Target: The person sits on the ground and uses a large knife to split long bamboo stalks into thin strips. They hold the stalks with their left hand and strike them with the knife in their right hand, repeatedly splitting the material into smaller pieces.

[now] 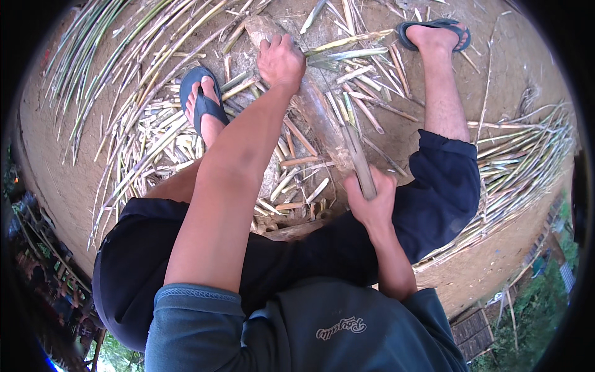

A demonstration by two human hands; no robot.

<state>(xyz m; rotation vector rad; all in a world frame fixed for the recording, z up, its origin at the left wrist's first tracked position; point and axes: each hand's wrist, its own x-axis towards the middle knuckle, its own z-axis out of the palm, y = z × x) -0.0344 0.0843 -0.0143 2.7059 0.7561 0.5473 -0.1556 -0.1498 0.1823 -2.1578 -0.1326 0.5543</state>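
My left hand [281,62] is closed in a fist at the far end of a worn log [317,115]. A yellow-green cane stalk [356,41] runs out to the right from this fist. Nearer my body, my right hand [374,193] is wrapped round the grey-brown wooden handle [361,162] of what looks like a machete. Its thin blade, seen almost edge-on, points up and left along the log toward my left hand. Short cut cane pieces [300,160] lie against both sides of the log.
Long cane stalks [93,53] spread over the dirt ground at the upper left. Another bundle of stalks [527,155] lies beyond my right leg. Cut pieces [167,121] are heaped around my left sandal [204,99]. My right sandal [434,32] stands at the upper right.
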